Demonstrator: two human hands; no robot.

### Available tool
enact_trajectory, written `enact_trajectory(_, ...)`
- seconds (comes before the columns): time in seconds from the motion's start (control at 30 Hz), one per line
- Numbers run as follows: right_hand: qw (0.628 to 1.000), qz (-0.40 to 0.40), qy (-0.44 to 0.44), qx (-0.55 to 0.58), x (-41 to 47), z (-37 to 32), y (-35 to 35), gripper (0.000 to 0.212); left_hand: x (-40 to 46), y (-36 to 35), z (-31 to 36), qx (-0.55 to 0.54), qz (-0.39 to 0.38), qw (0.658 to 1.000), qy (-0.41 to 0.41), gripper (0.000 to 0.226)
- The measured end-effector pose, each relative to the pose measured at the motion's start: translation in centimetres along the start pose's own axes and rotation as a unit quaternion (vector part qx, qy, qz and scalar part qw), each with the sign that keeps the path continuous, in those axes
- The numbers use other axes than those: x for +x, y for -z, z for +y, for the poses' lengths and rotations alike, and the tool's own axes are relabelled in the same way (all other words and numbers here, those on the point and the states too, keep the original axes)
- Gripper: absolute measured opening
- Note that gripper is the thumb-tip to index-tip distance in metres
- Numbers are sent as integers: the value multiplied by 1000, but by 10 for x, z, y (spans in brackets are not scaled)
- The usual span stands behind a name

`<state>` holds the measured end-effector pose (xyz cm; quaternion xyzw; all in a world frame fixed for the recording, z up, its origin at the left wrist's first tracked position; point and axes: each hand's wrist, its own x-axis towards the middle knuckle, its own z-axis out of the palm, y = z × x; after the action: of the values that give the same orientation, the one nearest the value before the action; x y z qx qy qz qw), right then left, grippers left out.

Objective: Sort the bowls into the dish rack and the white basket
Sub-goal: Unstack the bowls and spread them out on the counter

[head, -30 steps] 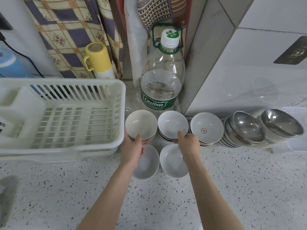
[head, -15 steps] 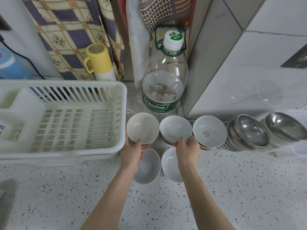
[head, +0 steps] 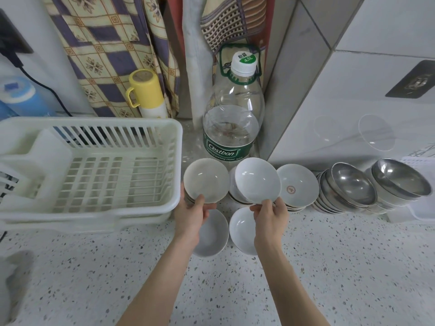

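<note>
My left hand point(head: 191, 214) pinches the near rim of a beige bowl point(head: 206, 178) tilted up on the left stack. My right hand point(head: 270, 214) pinches the rim of a white bowl point(head: 257, 180), lifted and tilted above the middle stack point(head: 236, 196). Two more white bowls point(head: 211, 234) point(head: 241, 228) lie on the counter under my wrists. A stack topped by a white bowl with a red mark point(head: 297, 188) stands to the right, then two stacks of steel bowls point(head: 350, 187) point(head: 400, 177). The cream dish rack point(head: 94, 165) stands empty at left. A white basket point(head: 421, 208) peeks in at far right.
A large clear water bottle point(head: 231, 123) stands behind the bowls. A yellow flask point(head: 147, 95) and hanging patterned cloth are at the back. The tiled wall runs along the right. Speckled counter point(head: 341, 267) stretches toward me.
My right hand has lifted the white bowl off the middle stack and tilted it up. My left hand keeps its hold on the beige bowl, raised slightly.
</note>
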<state>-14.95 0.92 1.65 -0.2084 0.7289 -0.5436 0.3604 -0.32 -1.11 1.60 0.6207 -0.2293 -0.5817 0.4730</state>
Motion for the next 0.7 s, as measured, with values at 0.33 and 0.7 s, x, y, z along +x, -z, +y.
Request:
enact_trajectory(0.33,997,25,29,64,-30,-7,36,19,-35,6,0,2,-47,999,-20,58)
enact_trajectory(0.7,996,-22,36,83,-69,1,82,16,-113,21,-28,2,-33,998,-48,62)
